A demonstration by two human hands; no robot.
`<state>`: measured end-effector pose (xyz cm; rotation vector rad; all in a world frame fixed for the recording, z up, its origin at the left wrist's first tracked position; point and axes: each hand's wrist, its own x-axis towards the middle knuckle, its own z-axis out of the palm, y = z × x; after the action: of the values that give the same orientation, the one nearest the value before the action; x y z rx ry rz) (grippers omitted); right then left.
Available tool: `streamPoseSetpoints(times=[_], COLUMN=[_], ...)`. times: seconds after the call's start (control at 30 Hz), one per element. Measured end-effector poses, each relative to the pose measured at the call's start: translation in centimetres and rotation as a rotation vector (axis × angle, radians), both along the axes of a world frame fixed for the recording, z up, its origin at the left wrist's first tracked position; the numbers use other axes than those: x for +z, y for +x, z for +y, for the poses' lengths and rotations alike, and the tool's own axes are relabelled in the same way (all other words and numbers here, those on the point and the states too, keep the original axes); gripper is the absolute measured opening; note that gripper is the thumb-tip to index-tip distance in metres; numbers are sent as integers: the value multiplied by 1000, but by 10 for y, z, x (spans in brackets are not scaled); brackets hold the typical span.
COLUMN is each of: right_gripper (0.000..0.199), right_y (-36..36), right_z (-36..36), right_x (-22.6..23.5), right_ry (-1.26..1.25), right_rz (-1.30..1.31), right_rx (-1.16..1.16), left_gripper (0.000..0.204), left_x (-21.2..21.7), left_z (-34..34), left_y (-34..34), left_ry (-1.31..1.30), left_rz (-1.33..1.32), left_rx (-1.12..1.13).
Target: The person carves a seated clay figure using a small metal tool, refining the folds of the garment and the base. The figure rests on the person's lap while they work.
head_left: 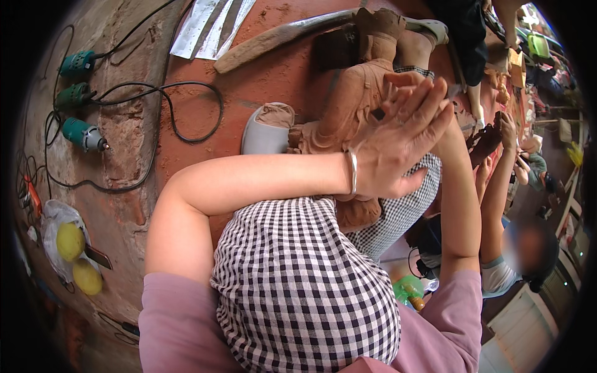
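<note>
A reddish-brown carved wooden figure point(348, 102) lies between my knees, its top pointing away from me. My left hand point(401, 133), with a silver bangle at the wrist, reaches across over the figure. Its fingers are stretched out, slightly blurred, and nothing shows in them. Behind it my right hand point(403, 79) is mostly hidden; the fingers that show look curled near the figure's upper part. A small dark piece point(378, 114) shows beside the hands, too little of it to name. Checked black-and-white cloth point(305, 273) covers my legs.
Green power tools point(83, 134) with black cords lie at the left. Two yellow fruits point(71, 241) rest on a plastic bag. A long wooden-handled tool point(267, 46) and white paper strips point(205, 28) lie on the red floor. Another person point(504, 261) works at the right.
</note>
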<state>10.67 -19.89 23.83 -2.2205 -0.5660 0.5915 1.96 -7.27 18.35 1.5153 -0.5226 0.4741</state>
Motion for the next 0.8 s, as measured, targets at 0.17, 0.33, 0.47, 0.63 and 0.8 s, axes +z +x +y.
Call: streamPoseSetpoints(times=[0.17, 0.33, 0.47, 0.63, 0.8], right_gripper=[34, 34, 29, 26, 27], right_y=[7, 6, 30, 18, 27], right_z=[-15, 10, -7, -7, -19], right_x=[-8, 9, -6, -21, -15], right_ry=[-5, -159, -190, -33, -39], right_rz=[-41, -151, -174, -337, -264], right_rx=[19, 143, 148, 166, 155], left_gripper=[110, 112, 110, 107, 112], left_x=[1, -3, -1, 1, -2], left_z=[0, -5, 0, -6, -2], left_y=[20, 4, 33, 7, 38], left_ry=[85, 7, 47, 16, 54], left_rz=[-69, -19, -92, -11, -122], left_rx=[16, 73, 86, 15, 93])
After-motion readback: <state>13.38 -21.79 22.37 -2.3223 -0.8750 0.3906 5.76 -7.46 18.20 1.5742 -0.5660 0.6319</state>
